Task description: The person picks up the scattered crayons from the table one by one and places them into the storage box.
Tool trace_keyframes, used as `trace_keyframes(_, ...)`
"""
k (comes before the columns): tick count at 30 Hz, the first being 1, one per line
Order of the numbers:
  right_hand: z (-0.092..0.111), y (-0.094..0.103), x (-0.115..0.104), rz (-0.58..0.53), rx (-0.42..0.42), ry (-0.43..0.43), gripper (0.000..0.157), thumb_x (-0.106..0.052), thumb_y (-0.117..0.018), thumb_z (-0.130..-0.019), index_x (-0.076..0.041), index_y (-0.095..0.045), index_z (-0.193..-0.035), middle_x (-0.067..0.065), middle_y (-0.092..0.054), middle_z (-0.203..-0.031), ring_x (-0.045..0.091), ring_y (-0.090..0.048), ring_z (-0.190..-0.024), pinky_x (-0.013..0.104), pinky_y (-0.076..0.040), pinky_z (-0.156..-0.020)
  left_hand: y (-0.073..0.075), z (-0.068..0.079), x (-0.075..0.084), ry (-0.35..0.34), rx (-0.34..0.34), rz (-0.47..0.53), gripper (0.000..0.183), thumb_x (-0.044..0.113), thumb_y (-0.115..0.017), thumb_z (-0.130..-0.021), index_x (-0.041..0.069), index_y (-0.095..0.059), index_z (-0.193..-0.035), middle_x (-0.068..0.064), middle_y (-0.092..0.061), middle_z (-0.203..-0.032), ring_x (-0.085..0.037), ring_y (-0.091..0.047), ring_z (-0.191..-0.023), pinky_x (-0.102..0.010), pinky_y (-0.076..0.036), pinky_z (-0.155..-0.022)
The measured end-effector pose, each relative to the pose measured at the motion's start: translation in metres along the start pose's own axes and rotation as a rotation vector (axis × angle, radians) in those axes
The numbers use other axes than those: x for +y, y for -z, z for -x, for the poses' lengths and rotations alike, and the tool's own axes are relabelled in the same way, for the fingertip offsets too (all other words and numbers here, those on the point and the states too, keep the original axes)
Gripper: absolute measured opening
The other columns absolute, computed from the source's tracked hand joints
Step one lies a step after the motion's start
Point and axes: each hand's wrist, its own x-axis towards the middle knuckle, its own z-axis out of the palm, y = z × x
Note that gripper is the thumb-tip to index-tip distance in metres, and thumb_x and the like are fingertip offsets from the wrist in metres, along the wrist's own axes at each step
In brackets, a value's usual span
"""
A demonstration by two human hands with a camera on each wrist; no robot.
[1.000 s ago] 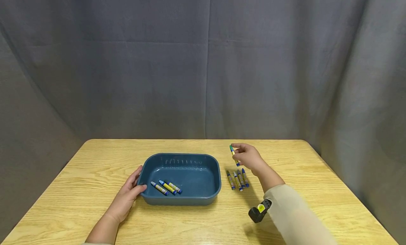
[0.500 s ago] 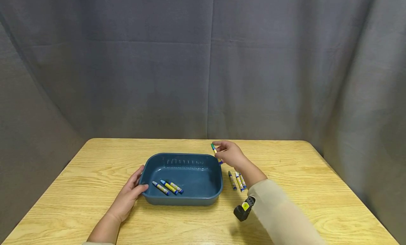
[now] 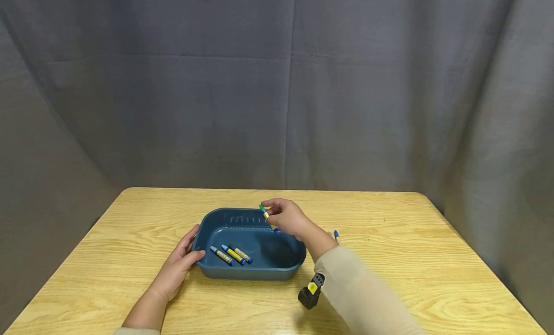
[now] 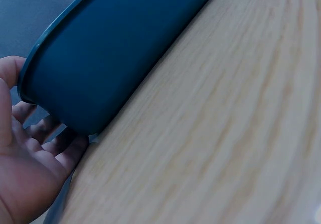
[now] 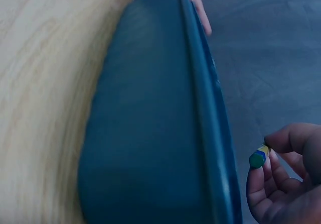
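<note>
A dark blue rectangular basin (image 3: 251, 273) stands on the wooden table. My left hand (image 3: 175, 267) grips its left end; in the left wrist view the thumb lies over the rim and the fingers (image 4: 42, 128) are against the outer wall. Above the basin's right half, near the far rim, my right hand (image 3: 289, 220) pinches a green-tipped crayon (image 3: 265, 213) between thumb and fingers, tilted. The green end of that crayon (image 5: 258, 158) faces the right wrist camera. Several crayons (image 3: 232, 254) with pale or blue tips lie side by side in the basin's left part.
A blue-tipped crayon (image 3: 336, 237) shows on the table right of the basin; others beside it are mostly hidden behind my right forearm. A grey curtain (image 3: 285, 94) hangs behind the table's far edge. A black camera (image 3: 310, 290) juts from my right sleeve.
My right hand has carried the green-tipped crayon leftward, from over the table on the right to above the basin. My left hand keeps its grip on the basin's left end.
</note>
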Motion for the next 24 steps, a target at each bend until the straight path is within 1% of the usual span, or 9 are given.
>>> trace_keyframes(4,-0.003,-0.011,0.001,-0.002,-0.063,0.013,0.043,0.003,-0.060,-0.088,0.000,-0.059,-0.131,0.008,-0.059,-0.094,0.014,-0.054,-0.078,0.026,-0.050,-0.063,-0.002,-0.002,0.000,-0.004,-0.001,0.005,0.070,0.011,-0.049,-0.098,0.015,-0.013,-0.159,-0.018,-0.022,-0.161,-0.026,-0.025,-0.143,-0.001,-0.035,-0.090)
trace_keyframes(8,-0.005,-0.021,0.004,0.009,-0.135,0.004,0.046,0.005,-0.058,-0.088,-0.001,-0.058,-0.133,0.006,-0.057,-0.093,0.013,-0.049,-0.072,0.025,-0.045,-0.060,-0.004,-0.002,0.000,-0.006,0.002,0.014,0.071,0.010,-0.049,-0.097,0.014,-0.014,-0.158,-0.018,-0.021,-0.161,-0.027,-0.023,-0.145,0.000,-0.035,-0.090)
trace_keyframes(11,-0.006,-0.029,0.005,0.030,-0.174,-0.001,0.046,0.005,-0.058,-0.087,-0.002,-0.059,-0.133,0.007,-0.057,-0.095,0.013,-0.046,-0.069,0.024,-0.041,-0.058,-0.005,-0.002,0.001,-0.006,0.002,0.014,0.071,0.010,-0.048,-0.097,0.014,-0.014,-0.158,-0.018,-0.021,-0.161,-0.028,-0.024,-0.145,0.000,-0.034,-0.090)
trace_keyframes(13,-0.007,-0.034,0.006,0.057,-0.187,-0.005,0.044,0.005,-0.059,-0.088,-0.003,-0.060,-0.131,0.008,-0.059,-0.096,0.013,-0.045,-0.068,0.023,-0.040,-0.057,-0.005,-0.002,0.001,-0.008,0.001,0.012,0.071,0.010,-0.048,-0.097,0.014,-0.014,-0.158,-0.019,-0.022,-0.161,-0.028,-0.024,-0.145,0.000,-0.034,-0.090)
trace_keyframes(17,-0.009,-0.043,0.007,0.116,-0.205,-0.010,0.041,0.004,-0.062,-0.087,-0.003,-0.063,-0.128,0.009,-0.061,-0.099,0.012,-0.047,-0.070,0.022,-0.040,-0.058,-0.005,-0.002,0.002,-0.008,0.002,0.007,0.070,0.010,-0.049,-0.097,0.014,-0.014,-0.158,-0.019,-0.022,-0.161,-0.028,-0.025,-0.146,0.001,-0.034,-0.090)
trace_keyframes(24,-0.008,-0.052,0.008,0.173,-0.237,-0.030,0.038,0.005,-0.065,-0.085,-0.002,-0.066,-0.122,0.006,-0.061,-0.093,0.012,-0.050,-0.077,0.022,-0.042,-0.062,-0.006,-0.002,0.002,-0.005,0.001,0.003,0.070,0.010,-0.049,-0.097,0.014,-0.014,-0.158,-0.018,-0.020,-0.162,-0.029,-0.022,-0.148,0.002,-0.033,-0.089)
